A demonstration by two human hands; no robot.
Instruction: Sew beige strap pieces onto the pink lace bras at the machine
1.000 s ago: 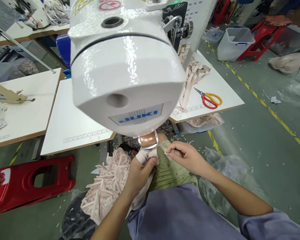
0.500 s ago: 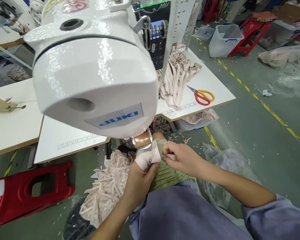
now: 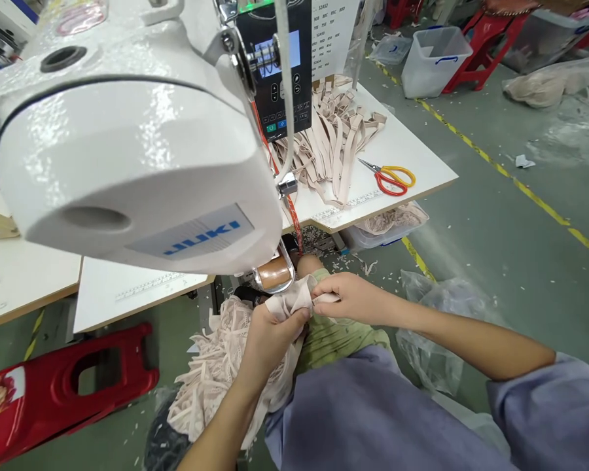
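My left hand (image 3: pixel 275 337) is closed on beige fabric (image 3: pixel 294 297), its thumb pressed along the lower edge. At the fabric's right end, my right hand (image 3: pixel 358 297) pinches a short beige strip (image 3: pixel 328 298); the fingers partly hide where strip and fabric meet. Both hands are above my lap, just below the white sewing machine head (image 3: pixel 142 176) and its brown metal-framed part (image 3: pixel 273 273). A heap of beige lace garments (image 3: pixel 216 373) with thin straps hangs to the left of my left forearm, and the held fabric looks similar in colour.
Beige straps (image 3: pixel 343 144) and red-yellow scissors (image 3: pixel 392 180) lie on the white table (image 3: pixel 422 167). A control panel (image 3: pixel 279 72) stands behind the machine head. A red stool (image 3: pixel 112 373) is at lower left. A clear plastic bag (image 3: pixel 434 314) lies on the floor right of my lap.
The view has shifted, so the machine head appears further left and more of the panel shows. The held fabric now looks more bunched, with both hands still close together on it.
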